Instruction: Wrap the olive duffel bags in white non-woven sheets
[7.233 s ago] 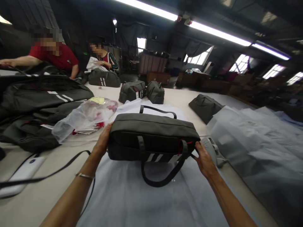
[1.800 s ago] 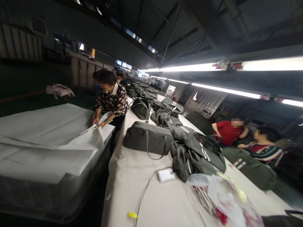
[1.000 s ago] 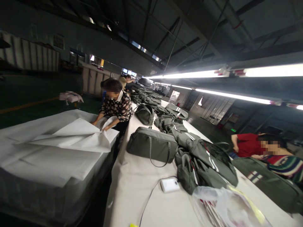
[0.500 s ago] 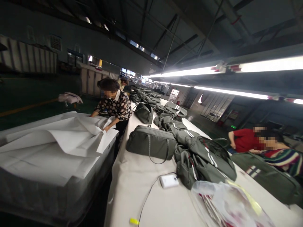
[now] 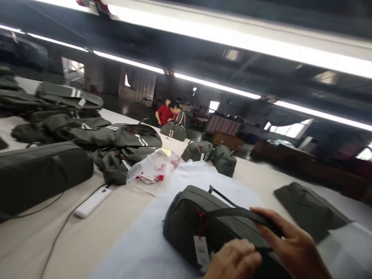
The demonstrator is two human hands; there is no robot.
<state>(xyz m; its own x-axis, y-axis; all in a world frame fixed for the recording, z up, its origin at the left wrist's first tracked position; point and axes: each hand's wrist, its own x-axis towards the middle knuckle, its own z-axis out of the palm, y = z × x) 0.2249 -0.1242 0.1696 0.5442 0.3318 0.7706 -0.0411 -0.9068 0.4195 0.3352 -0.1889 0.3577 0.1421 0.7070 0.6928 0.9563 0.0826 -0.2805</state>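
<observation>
The right hand [image 5: 295, 240] pinches the duffel bag [image 5: 181, 223] by its carry handle [image 5: 238, 212]; best hold that clear of the bag's front, where the left hand [image 5: 235, 260] sits, grip unclear.

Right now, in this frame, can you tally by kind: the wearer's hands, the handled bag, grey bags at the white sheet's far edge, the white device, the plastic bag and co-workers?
Left hand and right hand: 2
Handled bag: 1
Grey bags at the far edge: 2
White device: 1
Plastic bag: 1
Co-workers: 2
Total: 9
</observation>
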